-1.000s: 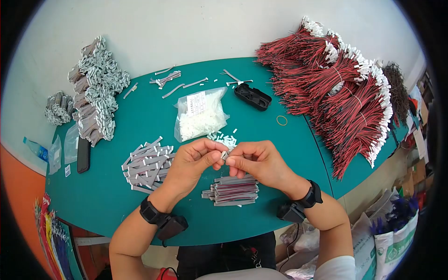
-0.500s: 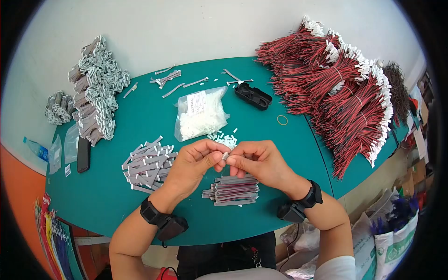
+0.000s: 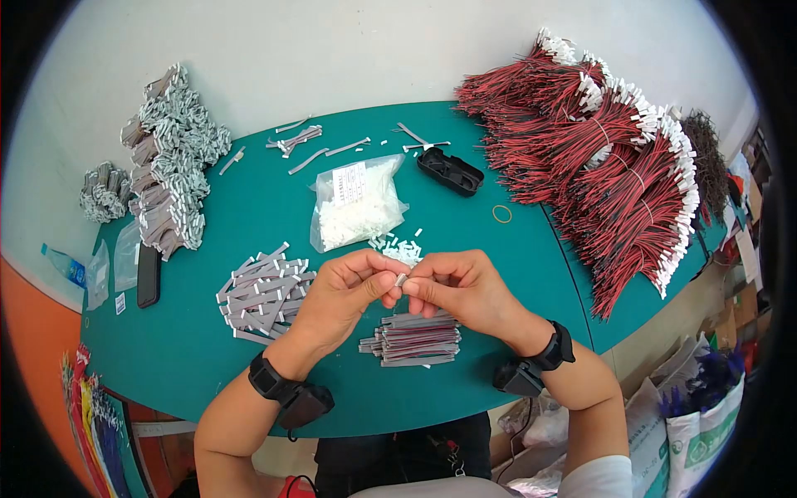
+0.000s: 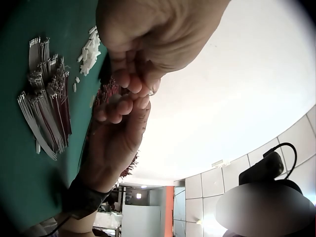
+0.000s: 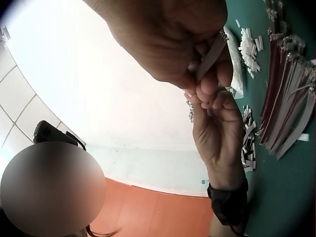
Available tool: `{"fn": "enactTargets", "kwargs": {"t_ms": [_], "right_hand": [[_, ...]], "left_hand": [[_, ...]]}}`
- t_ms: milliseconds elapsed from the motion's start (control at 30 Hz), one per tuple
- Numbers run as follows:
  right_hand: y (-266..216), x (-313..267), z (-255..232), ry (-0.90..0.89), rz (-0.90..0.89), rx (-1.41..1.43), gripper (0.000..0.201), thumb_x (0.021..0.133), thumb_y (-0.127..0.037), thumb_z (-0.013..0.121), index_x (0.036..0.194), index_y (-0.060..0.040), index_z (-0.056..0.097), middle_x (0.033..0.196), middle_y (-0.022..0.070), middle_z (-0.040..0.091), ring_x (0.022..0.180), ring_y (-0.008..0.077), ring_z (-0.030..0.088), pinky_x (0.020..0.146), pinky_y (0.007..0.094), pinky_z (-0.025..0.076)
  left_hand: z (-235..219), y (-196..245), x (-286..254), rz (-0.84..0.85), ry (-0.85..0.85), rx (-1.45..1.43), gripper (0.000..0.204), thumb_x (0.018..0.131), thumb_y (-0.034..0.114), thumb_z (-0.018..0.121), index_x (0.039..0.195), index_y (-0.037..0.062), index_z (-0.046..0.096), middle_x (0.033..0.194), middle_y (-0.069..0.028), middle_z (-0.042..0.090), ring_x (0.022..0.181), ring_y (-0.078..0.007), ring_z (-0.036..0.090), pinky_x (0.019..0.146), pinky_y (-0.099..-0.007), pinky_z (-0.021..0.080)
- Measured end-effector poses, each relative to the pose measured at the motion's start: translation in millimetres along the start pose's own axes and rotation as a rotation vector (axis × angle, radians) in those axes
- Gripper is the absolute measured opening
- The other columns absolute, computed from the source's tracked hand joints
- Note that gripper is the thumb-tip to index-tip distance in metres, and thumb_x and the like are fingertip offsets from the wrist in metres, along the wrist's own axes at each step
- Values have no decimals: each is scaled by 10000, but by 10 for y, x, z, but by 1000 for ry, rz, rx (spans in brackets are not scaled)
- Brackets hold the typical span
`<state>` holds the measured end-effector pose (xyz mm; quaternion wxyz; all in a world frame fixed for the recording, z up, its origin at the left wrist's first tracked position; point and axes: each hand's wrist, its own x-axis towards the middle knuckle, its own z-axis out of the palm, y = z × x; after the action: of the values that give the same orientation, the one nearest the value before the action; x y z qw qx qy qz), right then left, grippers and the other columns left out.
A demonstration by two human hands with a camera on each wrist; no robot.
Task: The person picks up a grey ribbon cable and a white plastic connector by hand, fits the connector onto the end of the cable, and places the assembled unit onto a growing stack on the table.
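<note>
Both hands meet fingertip to fingertip over the green table. The right hand point(image 3: 461, 286) pinches a short grey ribbon cable point(image 5: 213, 57), whose far end shows small metal terminals in the right wrist view. Between thumb and finger, the left hand point(image 3: 349, 286) pinches a small white connector housing point(image 4: 151, 92), mostly covered by the fingertips. Just below the hands lies a stack of grey and dark red ribbon cables point(image 3: 415, 340) with bare terminals. Loose white housings point(image 3: 400, 247) are scattered just beyond the fingers. Left of the left hand, a pile of grey cables point(image 3: 261, 292) has white ends.
A clear bag of white housings point(image 3: 357, 203) stands behind the hands, near an open black case point(image 3: 450, 172). Large bundles of red and black wires point(image 3: 598, 158) fill the right side. At left are heaped grey cables point(image 3: 170, 166) and a phone point(image 3: 149, 275).
Both hands stay in nearly the same place. The small piece between the fingertips has turned slightly, with small finger movements.
</note>
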<state>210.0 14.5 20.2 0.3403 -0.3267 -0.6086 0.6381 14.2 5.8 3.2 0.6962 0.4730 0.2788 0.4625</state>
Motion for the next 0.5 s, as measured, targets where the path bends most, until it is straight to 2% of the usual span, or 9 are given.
{"fn": "enactTargets", "kwargs": {"t_ms": [333,500], "right_hand": [[-17,-7,-10,-6,23,-11,144,891,-160,598,841,-33,642,639,-18,590,567,21,513,500,170,396],[-16,-23,1,13,24,-16,159,890,-164,595,805,-33,626,626,-24,578,549,12,491,479,168,371]], "left_hand": [[-4,5,-7,60,26,193,151,883,86,598,994,-14,621,927,-71,648,775,-90,567,716,-235,472],[70,1,-35,169,55,317,147,875,76,608,990,-14,626,925,-69,651,840,-99,589,742,-235,477]]}}
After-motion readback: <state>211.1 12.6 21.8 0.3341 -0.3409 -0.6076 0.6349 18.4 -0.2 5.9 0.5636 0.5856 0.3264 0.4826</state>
